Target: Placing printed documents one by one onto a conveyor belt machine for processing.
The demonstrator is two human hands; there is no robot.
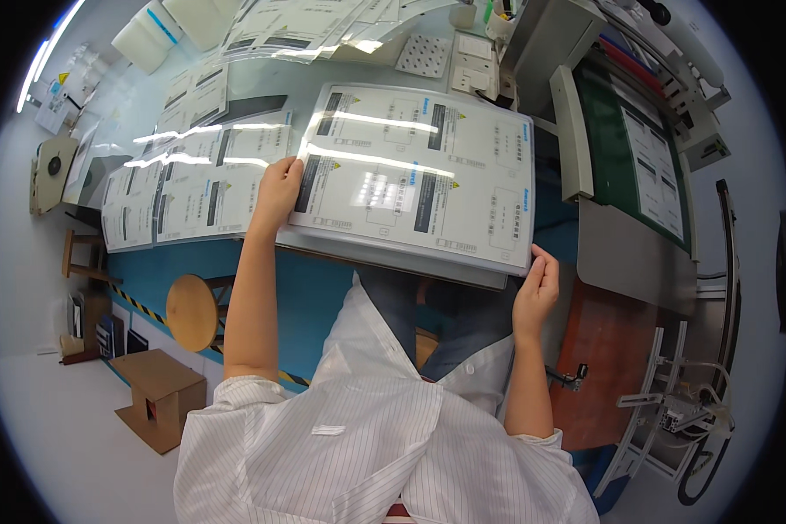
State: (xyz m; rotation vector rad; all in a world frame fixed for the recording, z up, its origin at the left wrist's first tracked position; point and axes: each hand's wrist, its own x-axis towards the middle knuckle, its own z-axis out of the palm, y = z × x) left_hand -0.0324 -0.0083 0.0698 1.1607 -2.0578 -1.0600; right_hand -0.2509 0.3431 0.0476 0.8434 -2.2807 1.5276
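Observation:
A thick stack of glossy printed sheets (380, 188), white with blue, black and yellow print, lies in front of me at the near edge of the table. My left hand (278, 192) is closed at the stack's left edge, its thumb over the rim and the other fingers curled. At the near right corner, my right hand (538, 293) grips the edge, with its fingertips partly hidden. The stack's near side juts slightly past the table edge above my lap.
More printed sheets (201, 205) lie to the left, others (288, 31) farther back. To the right, a machine has a green bed (624, 162) with a printed sheet (655, 166) on it. A round wooden stool (192, 312) and cardboard box (162, 393) stand on the floor at left.

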